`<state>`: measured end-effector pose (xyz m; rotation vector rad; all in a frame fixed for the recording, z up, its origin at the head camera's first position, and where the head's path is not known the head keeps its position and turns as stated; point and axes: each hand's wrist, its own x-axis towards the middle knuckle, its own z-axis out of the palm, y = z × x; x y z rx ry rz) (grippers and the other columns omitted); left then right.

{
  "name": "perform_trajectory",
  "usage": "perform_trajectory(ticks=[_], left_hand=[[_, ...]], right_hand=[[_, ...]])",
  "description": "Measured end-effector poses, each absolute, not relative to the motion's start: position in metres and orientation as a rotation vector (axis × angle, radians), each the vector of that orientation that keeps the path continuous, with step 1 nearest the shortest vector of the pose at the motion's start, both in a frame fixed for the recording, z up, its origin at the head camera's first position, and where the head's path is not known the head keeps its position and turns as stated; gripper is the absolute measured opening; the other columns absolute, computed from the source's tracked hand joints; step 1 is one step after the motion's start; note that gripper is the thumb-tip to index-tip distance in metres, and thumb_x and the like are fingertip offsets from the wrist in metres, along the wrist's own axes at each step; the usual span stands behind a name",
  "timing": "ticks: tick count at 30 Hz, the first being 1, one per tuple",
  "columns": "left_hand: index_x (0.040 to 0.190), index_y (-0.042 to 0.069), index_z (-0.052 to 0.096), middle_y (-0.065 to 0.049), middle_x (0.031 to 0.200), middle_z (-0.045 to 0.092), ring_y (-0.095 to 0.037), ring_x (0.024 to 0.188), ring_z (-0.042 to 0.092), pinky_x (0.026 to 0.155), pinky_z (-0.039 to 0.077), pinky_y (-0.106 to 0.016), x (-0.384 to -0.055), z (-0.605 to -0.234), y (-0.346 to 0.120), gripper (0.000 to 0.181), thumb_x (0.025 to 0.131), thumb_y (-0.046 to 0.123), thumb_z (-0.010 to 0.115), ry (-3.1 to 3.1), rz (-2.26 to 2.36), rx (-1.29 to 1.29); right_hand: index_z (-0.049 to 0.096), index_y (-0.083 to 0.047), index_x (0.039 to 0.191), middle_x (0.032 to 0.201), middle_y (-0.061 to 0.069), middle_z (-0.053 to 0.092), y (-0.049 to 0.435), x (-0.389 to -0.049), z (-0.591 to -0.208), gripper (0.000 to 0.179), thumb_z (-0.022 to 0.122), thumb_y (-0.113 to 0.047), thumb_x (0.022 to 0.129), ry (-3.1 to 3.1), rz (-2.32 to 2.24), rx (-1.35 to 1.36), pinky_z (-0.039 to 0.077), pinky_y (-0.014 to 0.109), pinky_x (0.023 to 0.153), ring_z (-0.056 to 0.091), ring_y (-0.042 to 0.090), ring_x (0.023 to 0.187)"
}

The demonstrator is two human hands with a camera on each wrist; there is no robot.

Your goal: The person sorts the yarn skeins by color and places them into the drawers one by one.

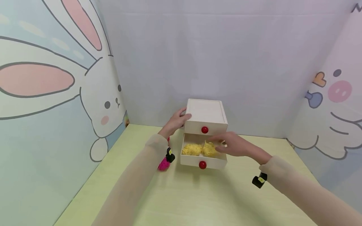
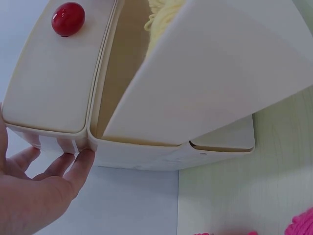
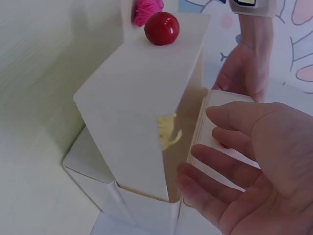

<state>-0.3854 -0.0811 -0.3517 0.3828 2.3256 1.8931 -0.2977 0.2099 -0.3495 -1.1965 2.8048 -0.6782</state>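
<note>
A small white cabinet [image 1: 205, 111] with red knobs stands with its drawer [image 1: 215, 162] pulled out beneath a closed top drawer [image 2: 54, 73]. Inside the open drawer lie two balls of yellow yarn, one on the left [image 1: 191, 149] and one at the middle [image 1: 209, 149]. My left hand [image 1: 176, 120] steadies the cabinet's upper left side, fingertips against the side wall in the left wrist view. Over the drawer's right part hovers my right hand [image 1: 233, 144], fingers loosely spread and holding nothing, close to the middle yarn ball.
Bright pink yarn [image 1: 164, 164] lies on the pale wooden table [image 1: 181, 201], left of the cabinet and partly behind the left sleeve. A white curtain [image 1: 212, 56] hangs behind, and printed cloths with a rabbit [image 1: 101, 103] and a pig [image 1: 339, 94] flank the table.
</note>
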Motion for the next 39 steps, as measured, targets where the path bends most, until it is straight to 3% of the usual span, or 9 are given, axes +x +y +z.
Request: perform_trajectory(ticks=[10, 24, 39], left_hand=[[0.171, 0.021, 0.026, -0.02, 0.163, 0.043, -0.038, 0.146, 0.049, 0.117, 0.045, -0.056, -0.385, -0.353, -0.082, 0.068, 0.111, 0.035, 0.056, 2.316, 1.902, 0.413], [0.17, 0.021, 0.026, -0.021, 0.162, 0.044, -0.04, 0.145, 0.05, 0.116, 0.045, -0.058, -0.384, -0.353, -0.081, 0.068, 0.111, 0.035, 0.056, 2.323, 1.91, 0.399], [0.17, 0.021, 0.027, -0.021, 0.162, 0.044, -0.039, 0.145, 0.05, 0.116, 0.045, -0.057, -0.385, -0.354, -0.081, 0.068, 0.111, 0.035, 0.057, 2.324, 1.904, 0.403]], right_hand=[[0.068, -0.001, 0.137, 0.13, 0.02, 0.072, 0.256, -0.273, -0.357, 0.036, 0.071, -0.007, 0.101, 2.928, -0.878, -1.006, 0.064, 0.045, 0.088, 0.074, 0.032, 0.107], [0.059, 0.0, 0.145, 0.129, 0.022, 0.072, 0.276, -0.241, -0.419, 0.051, 0.072, -0.025, 0.103, 2.824, -1.024, -0.555, 0.062, 0.033, 0.075, 0.075, 0.028, 0.104], [0.052, 0.012, 0.147, 0.125, 0.019, 0.07, 0.248, -0.217, -0.455, 0.055, 0.056, -0.03, 0.111, 2.192, -1.409, -0.371, 0.063, 0.047, 0.09, 0.071, 0.031, 0.107]])
